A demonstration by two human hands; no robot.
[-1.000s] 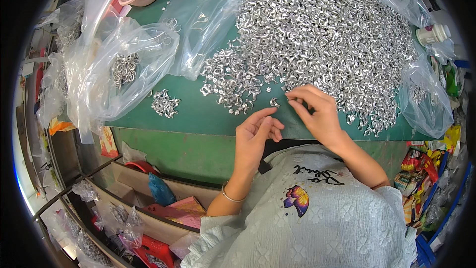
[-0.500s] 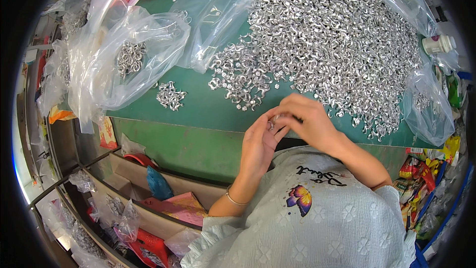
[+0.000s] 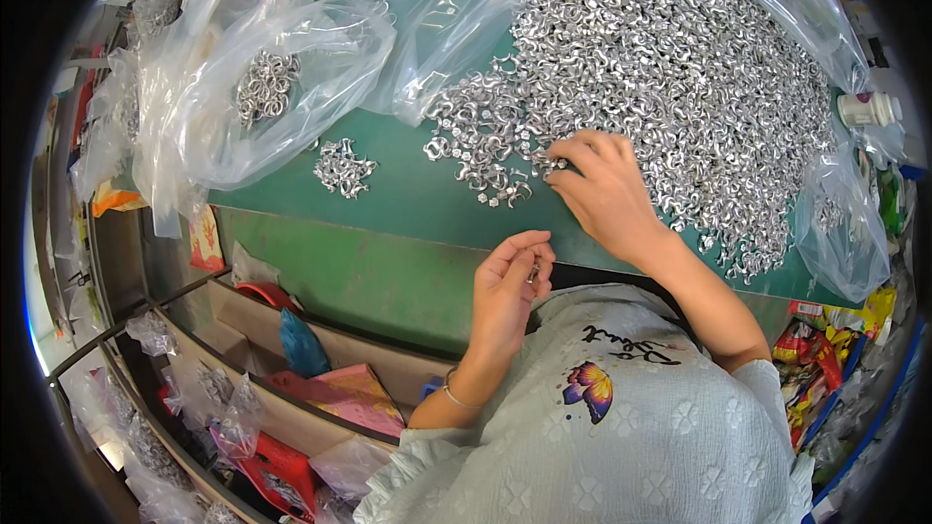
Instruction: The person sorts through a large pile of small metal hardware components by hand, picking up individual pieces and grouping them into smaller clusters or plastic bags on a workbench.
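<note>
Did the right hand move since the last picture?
Yes. Against the table, the right hand has moved forward, away from the left hand, to the big pile's near edge.

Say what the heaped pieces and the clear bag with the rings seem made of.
Heaped pieces: probably metal, silvery and polished, from bright highlights, though plated plastic could look alike.
Bag: apparently plastic film, clear and glossy, from its transparency and shiny creases.
</note>
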